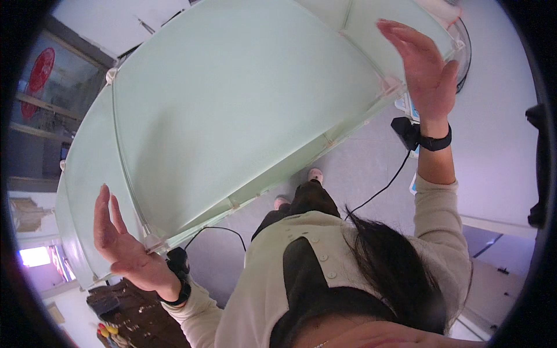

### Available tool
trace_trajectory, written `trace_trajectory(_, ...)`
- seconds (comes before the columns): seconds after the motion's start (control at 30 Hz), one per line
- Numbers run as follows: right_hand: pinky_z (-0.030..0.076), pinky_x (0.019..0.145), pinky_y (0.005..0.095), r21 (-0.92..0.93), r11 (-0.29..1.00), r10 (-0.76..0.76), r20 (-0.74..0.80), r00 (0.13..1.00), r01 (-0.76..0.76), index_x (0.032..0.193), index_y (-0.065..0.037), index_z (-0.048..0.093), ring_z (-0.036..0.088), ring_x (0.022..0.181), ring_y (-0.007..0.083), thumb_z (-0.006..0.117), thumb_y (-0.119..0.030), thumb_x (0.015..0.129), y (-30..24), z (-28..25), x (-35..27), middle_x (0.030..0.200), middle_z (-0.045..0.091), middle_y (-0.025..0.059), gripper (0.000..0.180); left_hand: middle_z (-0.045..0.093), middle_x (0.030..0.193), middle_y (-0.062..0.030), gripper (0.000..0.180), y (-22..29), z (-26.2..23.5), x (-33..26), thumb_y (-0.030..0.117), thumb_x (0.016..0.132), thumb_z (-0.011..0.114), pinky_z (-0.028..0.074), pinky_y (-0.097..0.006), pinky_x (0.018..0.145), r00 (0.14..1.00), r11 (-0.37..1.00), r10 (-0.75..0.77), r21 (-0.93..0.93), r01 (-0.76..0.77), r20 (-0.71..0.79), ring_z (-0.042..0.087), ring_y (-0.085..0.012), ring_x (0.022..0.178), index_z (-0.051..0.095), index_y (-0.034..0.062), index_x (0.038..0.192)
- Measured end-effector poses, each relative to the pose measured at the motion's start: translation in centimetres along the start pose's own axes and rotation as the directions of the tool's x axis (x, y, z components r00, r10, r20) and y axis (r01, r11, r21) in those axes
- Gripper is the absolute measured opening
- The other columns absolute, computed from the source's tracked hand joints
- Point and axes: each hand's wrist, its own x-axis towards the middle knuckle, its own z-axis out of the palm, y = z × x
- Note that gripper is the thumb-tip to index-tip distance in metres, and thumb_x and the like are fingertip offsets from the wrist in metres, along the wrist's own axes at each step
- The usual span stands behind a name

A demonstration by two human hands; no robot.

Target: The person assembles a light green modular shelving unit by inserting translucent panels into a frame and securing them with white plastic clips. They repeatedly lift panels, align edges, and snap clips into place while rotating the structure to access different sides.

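A large pale green panelled cabinet, joined by white corner connectors, spreads across the view in front of me. At its near left corner is my left hand, fingers stretched out and palm turned inward, close to a connector. My right hand is raised at the right-hand corner, fingers extended and thumb apart, beside another connector. Neither hand has its fingers wrapped round anything. Whether the palms touch the panels, I cannot tell. Each wrist wears a black strap with a small black device and a cable.
My feet stand on the grey floor below the cabinet's near edge. A round fan-like frame is behind the right hand. A window with red decorations is at the left, and a brown piece of furniture with items on it at lower left.
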Motion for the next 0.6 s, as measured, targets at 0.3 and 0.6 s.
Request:
trace_trajectory(0.3, 0.034, 0.100, 0.0447, -0.182, 0.973, 0.208, 0.448, 0.869, -0.140, 0.111, 0.004, 0.051, 0.050, 0.109, 0.0314, 0.026, -0.067, 0.081, -1.2, -1.0, 1.5, 0.112, 0.055, 0.0201, 0.081, 0.036, 0.141, -0.0261, 0.079, 2.0, -0.9, 0.9, 0.061, 0.094, 0.016, 0.011, -0.058, 0.114, 0.933, 0.735, -0.271, -0.576, 0.359, 0.235, 0.027, -0.0413, 0.136, 0.036, -0.0007, 0.138)
trace_trajectory(0.6, 0.045, 0.085, 0.0490, -0.242, 0.967, 0.097, 0.637, 0.765, 0.079, 0.078, -0.004, 0.058, 0.061, 0.077, 0.0260, 0.045, -0.031, 0.090, -1.0, -2.1, 1.5, 0.079, 0.063, 0.0117, 0.032, 0.049, 0.130, -0.0202, 0.089, 2.9, -0.1, 0.6, 0.069, 0.089, 0.004, 0.023, -0.055, 0.109, 0.903, 0.817, -0.277, -0.413, 0.402, 0.330, 0.041, -0.0357, 0.128, 0.040, -0.0015, 0.130)
